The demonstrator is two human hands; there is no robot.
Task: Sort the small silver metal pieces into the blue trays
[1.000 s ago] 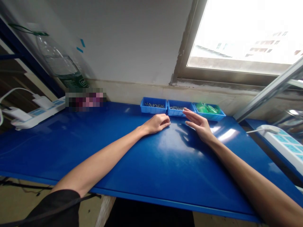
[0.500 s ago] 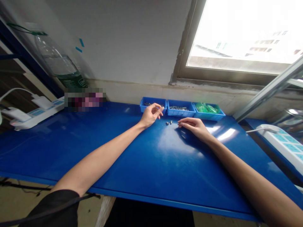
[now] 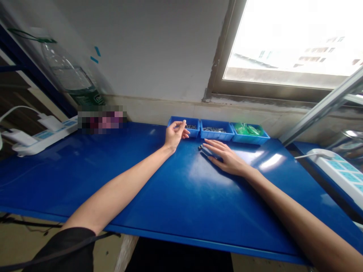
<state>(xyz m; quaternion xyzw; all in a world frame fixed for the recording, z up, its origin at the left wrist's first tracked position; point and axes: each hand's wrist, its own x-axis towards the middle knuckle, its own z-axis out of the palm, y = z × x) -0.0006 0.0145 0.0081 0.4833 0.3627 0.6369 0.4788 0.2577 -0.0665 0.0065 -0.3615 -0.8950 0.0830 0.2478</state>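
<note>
My left hand point(image 3: 173, 135) hovers over the leftmost of three small blue trays point(image 3: 193, 127), fingers loosely curled with thumb and forefinger close together; whether it holds anything is too small to see. My right hand point(image 3: 224, 156) lies flat on the blue table point(image 3: 159, 189) with fingers stretched out. Its fingertips reach a few small metal screws point(image 3: 200, 147) lying loose on the table. The left tray and the middle tray point(image 3: 217, 130) hold small metal parts. The right tray point(image 3: 249, 131) holds green pieces.
A clear water bottle point(image 3: 70, 75) stands at the back left against the wall. White power strips with plugs lie at the far left point(image 3: 42, 132) and the far right point(image 3: 340, 173). A slanted metal bar point(image 3: 320, 109) rises at the right below the window.
My left hand has left the screws on the table and moved up over the left tray. My right hand has come down and slid left, flat, to the loose screws.
</note>
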